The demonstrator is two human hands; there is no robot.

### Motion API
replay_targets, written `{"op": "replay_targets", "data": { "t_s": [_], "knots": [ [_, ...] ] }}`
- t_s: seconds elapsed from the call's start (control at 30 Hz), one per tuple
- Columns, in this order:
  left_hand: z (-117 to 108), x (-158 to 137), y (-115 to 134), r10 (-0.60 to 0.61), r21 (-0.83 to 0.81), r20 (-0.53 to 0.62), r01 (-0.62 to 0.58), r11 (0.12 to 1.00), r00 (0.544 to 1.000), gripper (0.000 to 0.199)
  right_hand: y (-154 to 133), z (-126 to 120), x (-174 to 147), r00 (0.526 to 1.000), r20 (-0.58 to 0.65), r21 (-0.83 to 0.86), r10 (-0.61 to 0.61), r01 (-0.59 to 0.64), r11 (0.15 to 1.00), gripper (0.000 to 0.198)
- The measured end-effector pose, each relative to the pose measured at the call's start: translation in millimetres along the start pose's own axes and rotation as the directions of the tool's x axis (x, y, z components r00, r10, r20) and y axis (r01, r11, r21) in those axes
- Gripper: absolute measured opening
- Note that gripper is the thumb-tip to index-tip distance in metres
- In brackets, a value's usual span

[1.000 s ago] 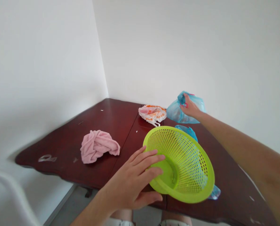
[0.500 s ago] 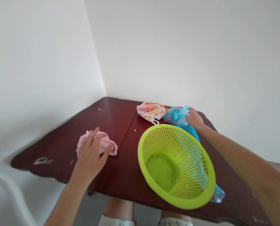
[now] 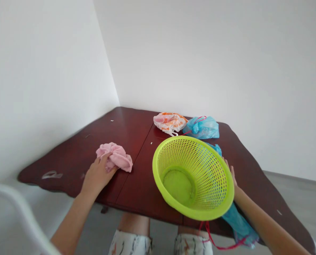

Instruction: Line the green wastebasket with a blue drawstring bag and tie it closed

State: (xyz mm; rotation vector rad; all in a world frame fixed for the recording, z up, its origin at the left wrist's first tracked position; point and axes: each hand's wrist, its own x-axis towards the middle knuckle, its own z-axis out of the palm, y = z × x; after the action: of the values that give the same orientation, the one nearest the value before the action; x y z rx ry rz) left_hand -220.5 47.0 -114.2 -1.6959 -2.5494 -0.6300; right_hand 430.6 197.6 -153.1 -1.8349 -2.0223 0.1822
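A crumpled pink cloth (image 3: 120, 159) lies on the left half of the table. My left hand (image 3: 98, 177) is closed on its near edge, the thumb and fingers gathered into the fabric. The yellow-green perforated plastic basket (image 3: 179, 187) leans tilted towards me at the right of centre, with nothing inside. Against its right side is my right hand (image 3: 233, 177), fingers stretched out and partly hidden by the rim. Under and behind the basket lies a blue plastic bag (image 3: 239, 223) with red drawstrings, hanging past the table's front edge.
Along the back of the dark red wooden table (image 3: 131, 127) sit a white-and-orange plastic bag (image 3: 171, 123) and another blue plastic bag (image 3: 205, 128). White walls (image 3: 200, 53) rise behind and to the left. A blurred pale curved bar (image 3: 17, 212) shows at lower left.
My left hand has gone from resting over the pink cloth to gripping it. My right hand has left the rear blue bag and come nearer, beside the basket. The front bag's red drawstrings now show.
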Motion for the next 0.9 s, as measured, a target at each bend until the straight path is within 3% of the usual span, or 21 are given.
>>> {"op": "replay_targets", "data": {
  "t_s": [0.1, 0.3, 0.4, 0.5, 0.6, 0.7, 0.8, 0.9],
  "knots": [
    [3, 3, 7, 0.011, -0.032, -0.018, -0.011, 0.999, 1.0, 0.066, -3, 8, 5, 0.992, 0.025, 0.036, 0.124, -0.125, 0.991, 0.089],
    [-4, 6, 16, 0.053, -0.16, 0.005, -0.051, 0.986, 0.999, 0.055, -18, -3, 22, 0.989, -0.027, 0.2, 0.143, -0.135, 0.97, 0.085],
    [-23, 4, 22, 0.059, -0.22, -0.015, -0.061, 0.974, 0.998, 0.052, -18, -22, 20, 0.976, -0.137, 0.307, 0.168, -0.119, 0.944, 0.074],
    [-60, -1, 42, 0.116, -0.305, -0.193, -0.172, 0.937, 0.974, 0.054, -27, -55, 10, 0.932, -0.325, 0.473, 0.16, 0.014, 0.881, 0.061],
    [-115, -5, 89, 0.248, -0.299, -0.438, -0.4, 0.866, 0.864, 0.052, -61, -105, -5, 0.853, -0.509, 0.58, 0.112, 0.244, 0.777, 0.054],
    [-169, -9, 159, 0.37, -0.25, -0.63, -0.63, 0.736, 0.683, 0.054, -118, -163, -17, 0.821, -0.557, 0.563, -0.124, 0.483, 0.671, 0.061],
    [-203, -19, 233, 0.566, -0.23, -0.621, -0.816, 0.53, 0.543, 0.059, -180, -207, -23, 0.793, -0.449, 0.516, -0.412, 0.606, 0.605, 0.108],
    [-205, -33, 291, 0.765, -0.308, -0.486, -0.902, 0.304, 0.423, 0.055, -224, -221, -24, 0.756, -0.315, 0.572, -0.573, 0.633, 0.522, 0.14]
  ]
}}
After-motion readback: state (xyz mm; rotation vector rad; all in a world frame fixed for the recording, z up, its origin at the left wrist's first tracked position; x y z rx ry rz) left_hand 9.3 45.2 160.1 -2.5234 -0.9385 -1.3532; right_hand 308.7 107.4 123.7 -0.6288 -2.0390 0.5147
